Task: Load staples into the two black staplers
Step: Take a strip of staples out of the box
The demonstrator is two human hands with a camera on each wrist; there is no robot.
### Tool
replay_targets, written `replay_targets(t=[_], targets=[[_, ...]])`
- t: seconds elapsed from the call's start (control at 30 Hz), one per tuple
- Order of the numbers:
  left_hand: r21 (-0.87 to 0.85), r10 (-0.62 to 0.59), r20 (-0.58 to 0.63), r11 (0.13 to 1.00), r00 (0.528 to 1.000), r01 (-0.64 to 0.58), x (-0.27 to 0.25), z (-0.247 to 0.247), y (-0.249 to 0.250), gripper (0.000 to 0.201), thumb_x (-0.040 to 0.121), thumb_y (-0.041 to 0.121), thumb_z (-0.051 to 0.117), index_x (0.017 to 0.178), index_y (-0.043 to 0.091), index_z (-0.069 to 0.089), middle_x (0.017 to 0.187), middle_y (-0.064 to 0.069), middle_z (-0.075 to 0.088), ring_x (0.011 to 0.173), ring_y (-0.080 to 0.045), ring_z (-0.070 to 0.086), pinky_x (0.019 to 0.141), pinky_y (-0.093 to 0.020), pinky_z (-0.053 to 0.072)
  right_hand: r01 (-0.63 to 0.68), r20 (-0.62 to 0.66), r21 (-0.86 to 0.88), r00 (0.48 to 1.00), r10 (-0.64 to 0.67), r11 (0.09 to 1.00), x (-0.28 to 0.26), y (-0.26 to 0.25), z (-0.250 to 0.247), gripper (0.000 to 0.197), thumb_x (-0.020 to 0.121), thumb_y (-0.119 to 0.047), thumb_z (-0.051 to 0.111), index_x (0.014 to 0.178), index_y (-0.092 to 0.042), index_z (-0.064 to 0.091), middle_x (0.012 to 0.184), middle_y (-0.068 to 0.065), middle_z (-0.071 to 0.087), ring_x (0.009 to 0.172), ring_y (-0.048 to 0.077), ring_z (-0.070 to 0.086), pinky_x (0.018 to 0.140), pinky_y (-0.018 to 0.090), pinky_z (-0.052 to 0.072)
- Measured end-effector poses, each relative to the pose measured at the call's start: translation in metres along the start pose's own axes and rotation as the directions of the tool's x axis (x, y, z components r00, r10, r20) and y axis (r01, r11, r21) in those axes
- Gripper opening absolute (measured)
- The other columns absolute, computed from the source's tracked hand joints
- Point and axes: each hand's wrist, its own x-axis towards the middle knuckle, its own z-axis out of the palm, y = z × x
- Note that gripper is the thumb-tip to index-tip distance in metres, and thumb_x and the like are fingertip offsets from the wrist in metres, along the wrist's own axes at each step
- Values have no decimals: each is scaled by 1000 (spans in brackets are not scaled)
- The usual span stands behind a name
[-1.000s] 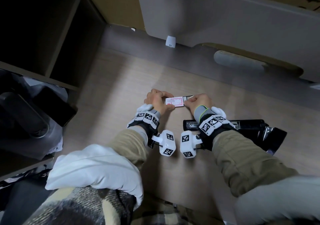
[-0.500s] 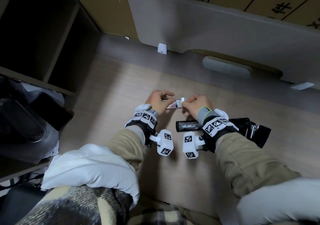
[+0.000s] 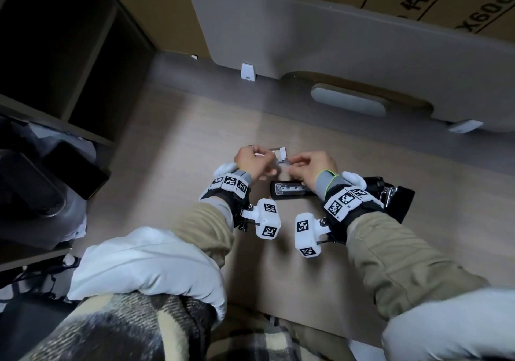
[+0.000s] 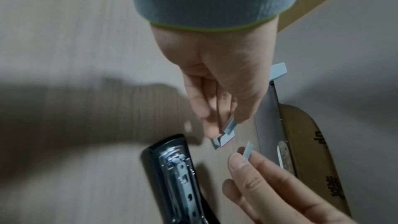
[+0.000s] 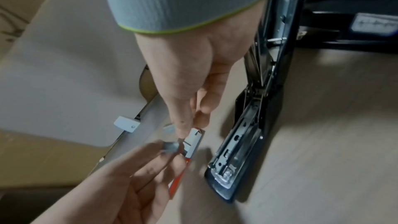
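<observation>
My left hand pinches a small white and red staple box just above the desk; the left wrist view shows the box between thumb and fingers. My right hand pinches a short grey strip of staples right beside the box's open end. A black stapler lies opened flat below both hands, its metal magazine facing up. The second black stapler lies to its right, partly hidden behind my right wrist.
A grey partition panel on white clips closes the back of the wooden desk, with cardboard boxes behind it. A dark shelf unit and dark objects stand at the left.
The hands held the box together before. Now the right hand has drawn a strip of staples out, and a small gap has opened between strip and box.
</observation>
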Motion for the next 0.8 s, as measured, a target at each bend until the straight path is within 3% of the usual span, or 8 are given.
replay_targets(t=[0.07, 0.13, 0.27, 0.4, 0.5, 0.63, 0.8], targets=[[24, -19, -21, 1000, 1000, 20, -6, 3, -2, 7, 84, 17, 66, 91, 15, 67, 73, -2, 77, 58, -19, 73, 47, -21, 51, 24, 54, -219, 998, -12, 976, -2, -4, -6, 16, 71, -28, 85, 83, -30, 75, 83, -11, 74, 77, 9, 67, 73, 22, 51], [50, -31, -40, 998, 999, 33, -11, 6, -7, 10, 85, 15, 66, 93, 14, 70, 64, 4, 74, 53, -15, 71, 45, -20, 50, 33, 118, -399, 993, 16, 917, -7, -6, -11, 20, 72, -26, 83, 90, -30, 75, 89, -11, 73, 83, 10, 66, 73, 19, 45], [101, -60, -10, 993, 998, 60, -17, 10, -15, 11, 82, 18, 72, 90, 10, 73, 73, 0, 77, 65, -19, 75, 51, -23, 53, 97, 185, -586, 983, 16, 805, -14, -5, -6, 17, 73, -29, 81, 88, -31, 75, 83, -10, 69, 83, 14, 65, 77, 22, 49], [117, -79, 26, 990, 997, 76, -18, 10, -22, 22, 80, 30, 79, 77, 16, 63, 76, -3, 78, 66, -17, 75, 57, -25, 54, 98, 185, -645, 982, 31, 757, -16, -3, 5, 15, 70, -28, 81, 68, -32, 67, 74, -9, 67, 80, 18, 67, 80, 27, 54], [87, -81, 52, 993, 995, 76, -19, 9, -25, 26, 83, 28, 78, 76, 15, 57, 80, -10, 78, 68, -23, 74, 64, -32, 59, 109, 176, -668, 984, 15, 736, -12, 1, 14, 26, 67, -31, 82, 56, -33, 58, 89, -5, 71, 88, 19, 65, 84, 30, 54], [39, -70, 57, 997, 996, 68, -21, 7, -28, 27, 86, 22, 76, 72, 12, 56, 84, -17, 77, 80, -32, 76, 79, -45, 62, 136, 182, -712, 983, -5, 689, -17, -2, 15, 15, 71, -35, 81, 74, -37, 66, 98, -4, 59, 89, 20, 64, 77, 24, 46], [60, -62, 46, 996, 997, 59, -20, 8, -32, 27, 90, 22, 72, 72, 13, 54, 82, -15, 76, 81, -32, 75, 80, -46, 62, 181, 219, -747, 976, -20, 640, -21, -1, 15, 13, 80, -33, 74, 92, -36, 70, 104, -7, 70, 97, 23, 66, 76, 23, 42]])
